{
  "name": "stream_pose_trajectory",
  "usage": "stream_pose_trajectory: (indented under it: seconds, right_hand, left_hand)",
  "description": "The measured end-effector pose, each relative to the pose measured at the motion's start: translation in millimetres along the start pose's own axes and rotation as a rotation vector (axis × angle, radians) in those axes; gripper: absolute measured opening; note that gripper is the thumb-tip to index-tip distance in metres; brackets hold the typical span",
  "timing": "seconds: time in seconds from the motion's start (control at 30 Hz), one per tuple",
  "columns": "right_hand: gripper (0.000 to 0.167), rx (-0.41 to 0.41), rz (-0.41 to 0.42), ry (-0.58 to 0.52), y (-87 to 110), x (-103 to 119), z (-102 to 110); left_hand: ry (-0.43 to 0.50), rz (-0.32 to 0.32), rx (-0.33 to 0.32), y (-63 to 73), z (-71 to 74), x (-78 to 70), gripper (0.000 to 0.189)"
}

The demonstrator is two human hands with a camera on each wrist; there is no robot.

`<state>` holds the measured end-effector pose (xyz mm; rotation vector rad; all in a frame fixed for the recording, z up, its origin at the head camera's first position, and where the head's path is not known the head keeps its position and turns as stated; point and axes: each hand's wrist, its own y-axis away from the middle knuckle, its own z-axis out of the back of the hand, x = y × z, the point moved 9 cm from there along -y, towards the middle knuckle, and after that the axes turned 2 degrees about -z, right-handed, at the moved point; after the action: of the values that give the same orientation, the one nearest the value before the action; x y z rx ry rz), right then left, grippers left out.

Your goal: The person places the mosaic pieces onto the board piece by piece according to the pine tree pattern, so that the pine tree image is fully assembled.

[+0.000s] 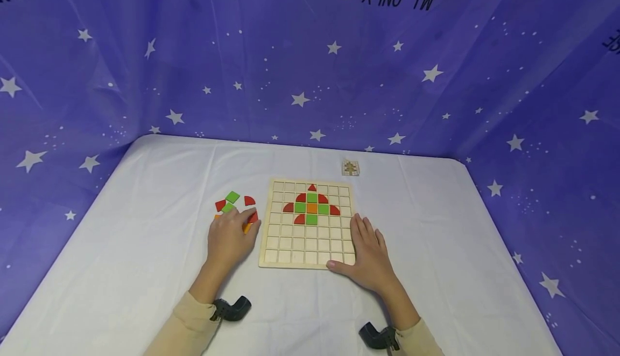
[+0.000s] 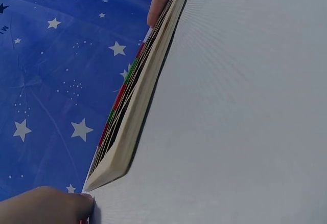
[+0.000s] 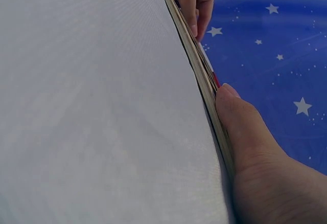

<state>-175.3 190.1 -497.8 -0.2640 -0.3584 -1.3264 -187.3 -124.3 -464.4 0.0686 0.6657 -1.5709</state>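
Note:
A square wooden grid board (image 1: 286, 243) lies on the table with red, green and orange flat pieces set in its upper cells. My right hand (image 1: 370, 256) rests against the board's right side, fingers extended, with its thumb (image 3: 240, 116) at the near edge. Left of the board, my left hand (image 1: 231, 238) reaches down over loose pieces with bent fingers. Between its index finger and thumb shows a red piece (image 1: 253, 217); whether they grip it is unclear. Also by that hand lie an orange piece (image 1: 247, 228), a green square (image 1: 232, 197) and a red quarter-round (image 1: 249, 201).
A small card with a tree-like pattern (image 1: 351, 167) lies beyond the board's far right corner. White cloth (image 1: 431, 227) covers the table, and a purple starry curtain (image 1: 271, 65) hangs around its back and sides.

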Motion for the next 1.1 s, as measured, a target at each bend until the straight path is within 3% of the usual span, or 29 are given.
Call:
stream_pose_trajectory:
  seconds: [0.27, 0.6, 0.77, 0.93, 1.1]
  right_hand:
    - [0.129, 0.005, -0.002, 0.003, -0.1, -1.0, -1.0]
    - [0.13, -0.004, -0.002, 0.006, -0.5, -2.6, -1.8]
    - [0.13, 0.002, -0.007, 0.001, -0.4, -2.8, -1.9]
    - [0.13, 0.006, -0.008, 0.0, 0.2, -2.5, -2.1]
    - [0.13, -0.003, 0.0, -0.004, -0.9, -1.9, -1.9]
  left_hand:
    - [0.011, -0.005, 0.009, 0.6, -1.1, -1.9, 0.031]
    - [0.073, -0.031, -0.042, -0.3, -0.2, -2.3, 0.033]
    - [0.079, -0.032, -0.005, -1.1, -3.6, -1.9, 0.03]
    - [0.07, -0.086, 0.047, -0.9, -8.2, -6.2, 0.024]
    - [0.049, -0.113, 0.038, -0.5, -5.8, -8.3, 0.027]
